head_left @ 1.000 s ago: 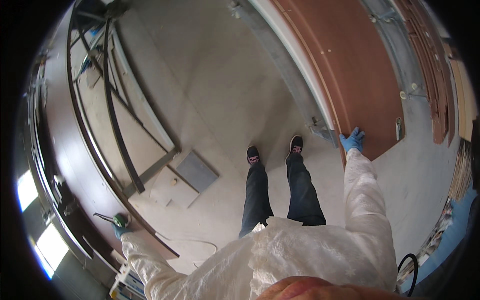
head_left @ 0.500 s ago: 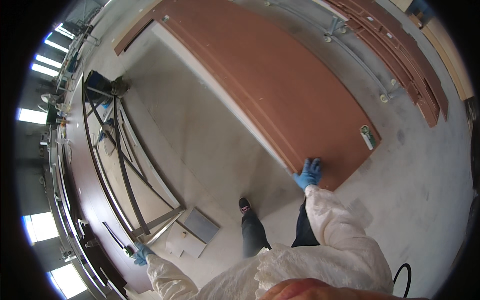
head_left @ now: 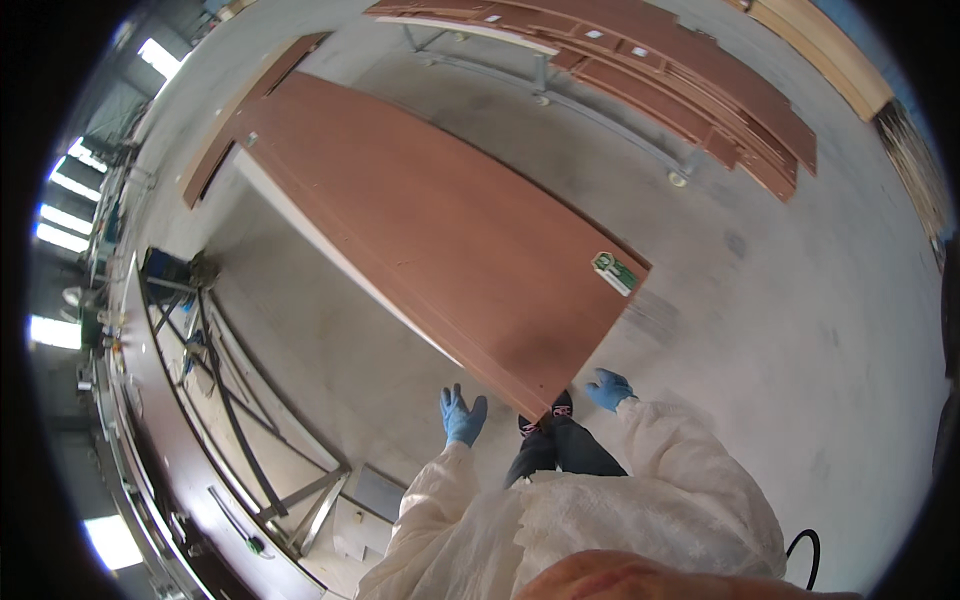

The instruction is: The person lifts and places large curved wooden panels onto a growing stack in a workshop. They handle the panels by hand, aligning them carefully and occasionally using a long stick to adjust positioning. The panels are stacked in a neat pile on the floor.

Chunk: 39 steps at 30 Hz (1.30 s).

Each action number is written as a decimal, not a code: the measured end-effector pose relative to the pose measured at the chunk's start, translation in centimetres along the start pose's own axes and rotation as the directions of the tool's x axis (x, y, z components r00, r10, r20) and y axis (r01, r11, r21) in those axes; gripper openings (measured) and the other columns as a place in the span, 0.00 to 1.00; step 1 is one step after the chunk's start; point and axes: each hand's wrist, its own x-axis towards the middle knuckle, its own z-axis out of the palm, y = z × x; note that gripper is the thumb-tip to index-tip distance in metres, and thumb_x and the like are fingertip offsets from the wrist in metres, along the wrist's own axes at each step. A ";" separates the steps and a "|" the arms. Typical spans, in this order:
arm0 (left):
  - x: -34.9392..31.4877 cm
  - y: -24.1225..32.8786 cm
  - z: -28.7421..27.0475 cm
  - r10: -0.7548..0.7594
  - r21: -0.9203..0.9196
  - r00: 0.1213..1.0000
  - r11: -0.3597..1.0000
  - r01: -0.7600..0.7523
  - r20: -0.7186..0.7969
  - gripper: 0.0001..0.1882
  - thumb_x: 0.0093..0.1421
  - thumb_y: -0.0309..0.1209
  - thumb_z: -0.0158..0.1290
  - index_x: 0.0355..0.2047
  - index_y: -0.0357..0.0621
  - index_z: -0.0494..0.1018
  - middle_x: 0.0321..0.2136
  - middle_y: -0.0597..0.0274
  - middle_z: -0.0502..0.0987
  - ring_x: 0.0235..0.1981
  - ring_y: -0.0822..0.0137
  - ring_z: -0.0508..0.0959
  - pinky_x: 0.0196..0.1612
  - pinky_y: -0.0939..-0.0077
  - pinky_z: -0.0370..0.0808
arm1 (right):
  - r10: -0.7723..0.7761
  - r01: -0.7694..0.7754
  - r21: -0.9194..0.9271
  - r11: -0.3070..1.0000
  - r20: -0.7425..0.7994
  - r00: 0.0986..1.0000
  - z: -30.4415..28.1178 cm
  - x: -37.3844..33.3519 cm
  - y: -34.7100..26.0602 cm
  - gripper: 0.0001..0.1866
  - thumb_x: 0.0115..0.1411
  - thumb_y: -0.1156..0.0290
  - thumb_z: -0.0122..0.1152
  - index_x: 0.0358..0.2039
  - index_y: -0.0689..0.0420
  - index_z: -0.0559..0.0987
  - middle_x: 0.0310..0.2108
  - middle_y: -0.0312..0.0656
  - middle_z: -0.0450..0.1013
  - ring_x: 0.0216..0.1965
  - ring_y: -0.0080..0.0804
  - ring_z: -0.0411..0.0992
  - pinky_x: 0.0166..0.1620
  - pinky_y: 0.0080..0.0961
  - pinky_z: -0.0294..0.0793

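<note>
Blue gloves cover both hands as I look down through the head camera: the left hand [head_left: 463, 416] has its fingers spread, the right hand [head_left: 609, 391] its fingers extended, and neither grips anything. Between them, just beyond the shoes [head_left: 562, 404], the near corner of a long brown panel [head_left: 430, 230] points at me. The left hand sits just off its long left edge, the right just beside its short near edge. I have grey floor [head_left: 740, 330] along the right for moving; on the left the gap narrows toward a dark metal frame [head_left: 235, 410] and a dark tabletop [head_left: 190, 460]. The panel is reddish brown and smooth, with a thin line running along its left side, a shadow near the close corner and a green-and-white label [head_left: 614, 273] by the right corner. A pale strip [head_left: 330, 240] follows its left edge. Farther off, more brown boards [head_left: 690, 70] lie on a wheeled rack [head_left: 590, 115].
</note>
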 end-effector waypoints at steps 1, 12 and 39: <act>1.2 2.0 1.4 0.031 0.008 0.999 0.999 -0.032 0.032 0.44 0.54 0.50 0.57 0.65 0.38 0.57 0.67 0.35 0.52 0.69 0.41 0.51 0.68 0.57 0.54 | 0.047 -0.048 0.057 0.997 0.005 0.999 -0.7 -0.8 2.3 0.32 0.56 0.50 0.56 0.56 0.59 0.73 0.54 0.54 0.72 0.56 0.51 0.69 0.59 0.39 0.68; 4.2 11.5 11.5 -0.220 0.209 0.951 0.962 0.175 0.216 0.48 0.50 0.55 0.54 0.66 0.42 0.57 0.66 0.40 0.55 0.67 0.44 0.55 0.67 0.57 0.57 | 0.319 -0.383 0.076 0.921 0.420 0.850 -7.3 -9.0 23.5 0.37 0.56 0.42 0.55 0.55 0.61 0.75 0.58 0.55 0.69 0.59 0.49 0.68 0.62 0.37 0.65; 17.5 34.5 30.3 -0.596 -0.032 0.793 0.796 0.604 0.127 0.39 0.46 0.54 0.59 0.51 0.35 0.73 0.55 0.36 0.69 0.57 0.43 0.70 0.59 0.57 0.68 | -0.120 0.119 0.017 0.993 0.131 0.984 -50.9 27.3 27.9 0.29 0.56 0.51 0.60 0.50 0.62 0.76 0.49 0.54 0.75 0.52 0.48 0.73 0.55 0.36 0.71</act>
